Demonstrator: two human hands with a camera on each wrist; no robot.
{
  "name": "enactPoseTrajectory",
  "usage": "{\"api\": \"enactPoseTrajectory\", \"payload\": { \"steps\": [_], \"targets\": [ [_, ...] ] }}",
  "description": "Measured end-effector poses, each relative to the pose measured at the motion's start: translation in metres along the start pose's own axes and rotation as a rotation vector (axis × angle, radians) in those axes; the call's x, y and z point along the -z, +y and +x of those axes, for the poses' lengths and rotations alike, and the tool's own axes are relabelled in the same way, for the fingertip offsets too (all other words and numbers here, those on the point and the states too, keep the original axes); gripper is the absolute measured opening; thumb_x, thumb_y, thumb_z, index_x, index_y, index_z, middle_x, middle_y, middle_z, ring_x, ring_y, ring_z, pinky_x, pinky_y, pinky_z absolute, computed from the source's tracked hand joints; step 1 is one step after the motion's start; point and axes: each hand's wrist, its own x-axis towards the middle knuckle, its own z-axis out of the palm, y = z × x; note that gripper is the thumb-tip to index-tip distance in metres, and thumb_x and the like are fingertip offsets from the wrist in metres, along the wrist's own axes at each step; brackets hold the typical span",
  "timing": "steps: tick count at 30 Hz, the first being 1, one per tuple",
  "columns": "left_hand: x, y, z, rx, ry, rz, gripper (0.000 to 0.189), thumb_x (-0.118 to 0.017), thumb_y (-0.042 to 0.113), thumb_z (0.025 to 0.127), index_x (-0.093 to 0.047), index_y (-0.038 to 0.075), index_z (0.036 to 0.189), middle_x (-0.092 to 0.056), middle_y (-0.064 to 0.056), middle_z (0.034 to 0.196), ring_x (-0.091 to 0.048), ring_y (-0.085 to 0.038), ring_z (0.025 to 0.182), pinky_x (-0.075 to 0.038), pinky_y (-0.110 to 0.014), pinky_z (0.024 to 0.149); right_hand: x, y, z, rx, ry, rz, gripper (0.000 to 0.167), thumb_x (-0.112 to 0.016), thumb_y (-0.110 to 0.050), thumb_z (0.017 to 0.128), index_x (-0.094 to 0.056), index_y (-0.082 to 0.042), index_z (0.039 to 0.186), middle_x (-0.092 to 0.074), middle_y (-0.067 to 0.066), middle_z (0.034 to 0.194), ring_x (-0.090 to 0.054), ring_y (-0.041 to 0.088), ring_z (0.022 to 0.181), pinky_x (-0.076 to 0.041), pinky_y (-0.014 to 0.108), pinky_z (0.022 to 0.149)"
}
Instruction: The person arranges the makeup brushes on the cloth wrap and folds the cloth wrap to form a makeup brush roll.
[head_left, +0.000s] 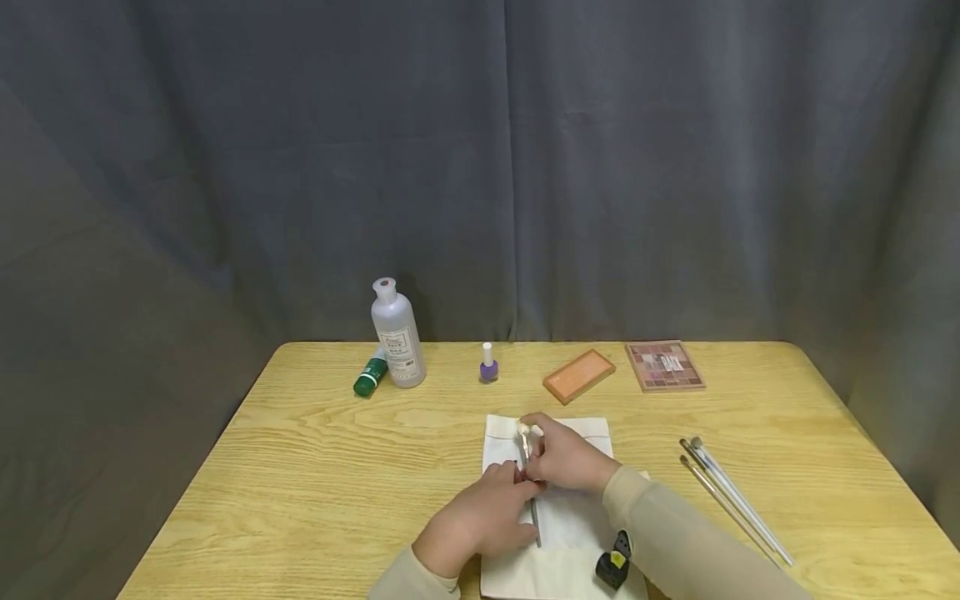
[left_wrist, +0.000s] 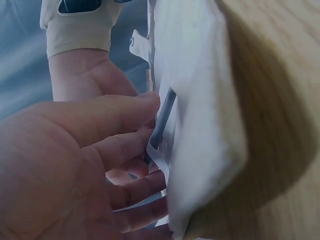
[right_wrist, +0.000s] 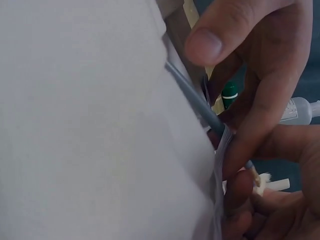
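Observation:
A makeup brush [head_left: 537,525] with a grey handle and pale bristles lies lengthwise over a white cloth brush roll [head_left: 573,517]. My right hand [head_left: 566,457] pinches the brush near its bristle end. The handle [right_wrist: 197,102] passes under a thin band [right_wrist: 223,142] on the cloth. My left hand [head_left: 483,512] rests over the roll, fingers touching the band beside the handle. Its thumb [left_wrist: 142,104] stands apart from the index finger, close to the handle. In the right wrist view, fingers hide part of the brush.
Several loose brushes [head_left: 731,500] lie to the right. Along the back are a clear bottle [head_left: 397,337], a green tube [head_left: 371,375], purple nail polish [head_left: 488,368], an orange case [head_left: 579,377] and an eyeshadow palette [head_left: 665,367]. A grey curtain [head_left: 480,167] hangs behind the table.

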Motion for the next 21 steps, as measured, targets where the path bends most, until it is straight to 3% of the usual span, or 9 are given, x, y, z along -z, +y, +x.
{"api": "enactPoseTrajectory", "payload": {
  "steps": [9,15,21],
  "targets": [
    [-0.0026,-0.0003,0.0019,-0.008,-0.004,0.017,0.046,-0.073,0.031,0.086,-0.067,0.024,0.131,-0.047,0.001,0.106,-0.039,-0.014,0.096,-0.043,-0.023,0.081,-0.0004,-0.0009,-0.0051,-0.034,-0.031,-0.035,0.044,-0.068,0.003,0.081,-0.059,-0.005,0.123,-0.061,0.004,0.063,-0.052,0.013,0.055,-0.041,0.026,0.054],
    [-0.0029,-0.0007,0.0035,-0.005,-0.014,0.015,0.045,-0.073,0.033,0.087,-0.068,0.024,0.131,-0.047,0.001,0.111,-0.039,-0.015,0.102,-0.045,-0.025,0.087,-0.0018,-0.0013,-0.0061,0.025,-0.064,-0.14,0.02,-0.063,0.0,0.082,-0.068,-0.008,0.1,-0.061,0.0,0.062,-0.053,0.011,0.056,-0.043,0.027,0.056],
    [-0.0045,-0.0012,0.0052,-0.01,-0.011,0.036,0.044,-0.073,0.034,0.087,-0.068,0.023,0.13,-0.046,0.002,0.109,-0.039,-0.015,0.101,-0.044,-0.024,0.087,-0.0006,0.0005,-0.0085,0.079,-0.078,-0.182,0.015,-0.061,-0.003,0.088,-0.072,-0.011,0.095,-0.061,-0.004,0.064,-0.053,0.01,0.057,-0.044,0.028,0.058]
  ]
}}
